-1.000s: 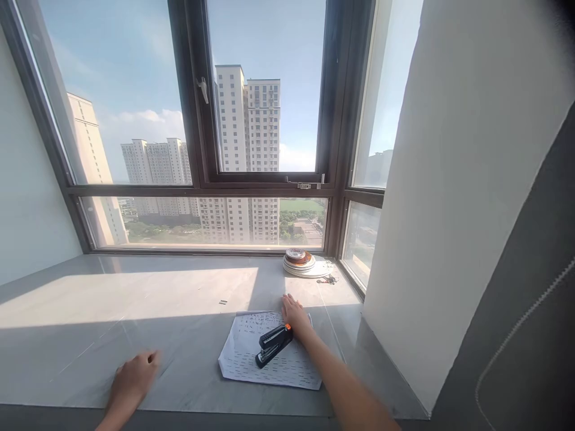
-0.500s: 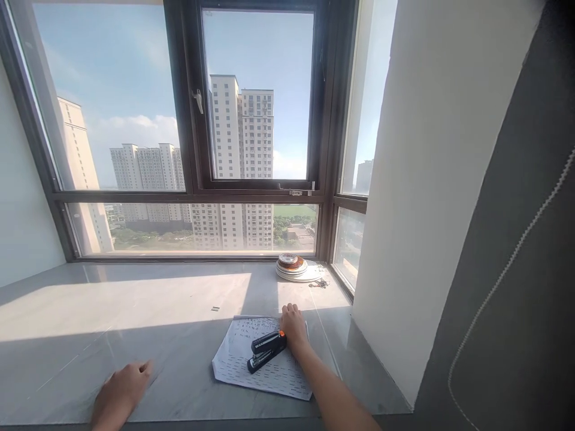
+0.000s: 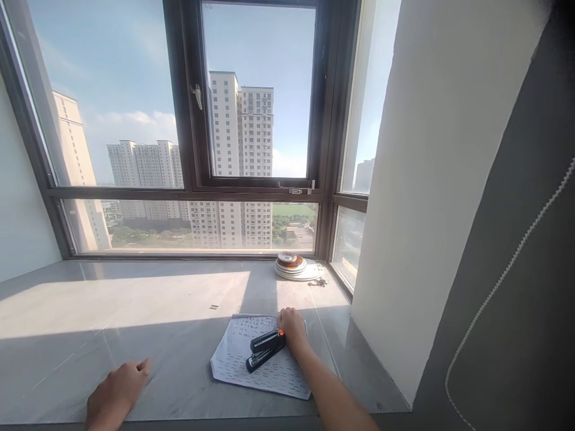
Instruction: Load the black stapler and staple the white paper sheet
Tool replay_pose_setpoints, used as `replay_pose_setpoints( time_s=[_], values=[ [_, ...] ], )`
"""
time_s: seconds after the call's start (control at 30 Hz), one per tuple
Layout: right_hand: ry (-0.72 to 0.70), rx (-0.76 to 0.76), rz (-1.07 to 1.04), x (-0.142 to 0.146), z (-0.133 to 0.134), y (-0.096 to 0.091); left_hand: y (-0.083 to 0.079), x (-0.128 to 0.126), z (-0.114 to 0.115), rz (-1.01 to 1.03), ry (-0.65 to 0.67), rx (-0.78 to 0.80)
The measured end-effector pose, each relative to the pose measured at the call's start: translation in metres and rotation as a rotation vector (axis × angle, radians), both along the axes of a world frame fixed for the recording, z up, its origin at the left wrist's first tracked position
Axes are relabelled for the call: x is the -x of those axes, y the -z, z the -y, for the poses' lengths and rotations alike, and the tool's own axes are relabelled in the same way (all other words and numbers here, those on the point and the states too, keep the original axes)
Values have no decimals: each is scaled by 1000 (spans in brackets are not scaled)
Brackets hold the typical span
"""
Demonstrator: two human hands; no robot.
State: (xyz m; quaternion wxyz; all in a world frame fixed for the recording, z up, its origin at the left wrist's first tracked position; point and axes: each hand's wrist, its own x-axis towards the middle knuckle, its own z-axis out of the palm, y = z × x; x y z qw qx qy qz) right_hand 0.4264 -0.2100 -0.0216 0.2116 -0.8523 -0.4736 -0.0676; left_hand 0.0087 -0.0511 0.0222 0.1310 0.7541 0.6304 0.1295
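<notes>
My left hand (image 3: 117, 389) rests on the grey sill at the lower left, its fingers curled in and nothing showing in them. My right hand (image 3: 293, 328) lies on the upper right part of a written sheet of paper (image 3: 278, 383), fingers folded into a loose fist. Right beside its thumb side is a black stapler (image 3: 265, 350) with an orange spot at its rear end. The stapler lies slanted across the paper, its jaws apart toward the lower left. The underside of my right hand is hidden.
Two small staple-like strips (image 3: 214, 307) lie on the sill (image 3: 148, 299) behind the paper. A stack of round dishes (image 3: 291, 267) stands in the window corner, with a small dark chain-like item (image 3: 320, 282) beside it. A white wall (image 3: 399, 197) and beaded cord (image 3: 498, 281) are at right.
The view has shifted very slightly. My left hand sits a touch farther left in the picture; both hands, the stapler and the paper otherwise stay as they were.
</notes>
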Motion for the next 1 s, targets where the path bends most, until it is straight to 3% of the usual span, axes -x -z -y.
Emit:
replay_pose_setpoints(
  time_s=[0.3, 0.47, 0.63, 0.73, 0.83, 1.0],
  values=[
    [-91, -28, -66, 4, 4, 1, -3, 0, 6, 5, 51, 52],
    [-162, -77, -141, -1, 7, -7, -5, 1, 6, 1, 47, 12],
    [-217, -196, -219, 1, 41, -20, -4, 2, 4, 23, 28, -33],
    [-381, -307, -280, 15, 70, -18, 0, -1, 7, 41, 40, -57],
    [-531, -307, -351, 28, 90, -12, 7, -17, 21, 66, 71, -113],
    [-570, -194, -289, 36, 97, -14, 19, -74, 61, 118, 219, -133]
  ],
)
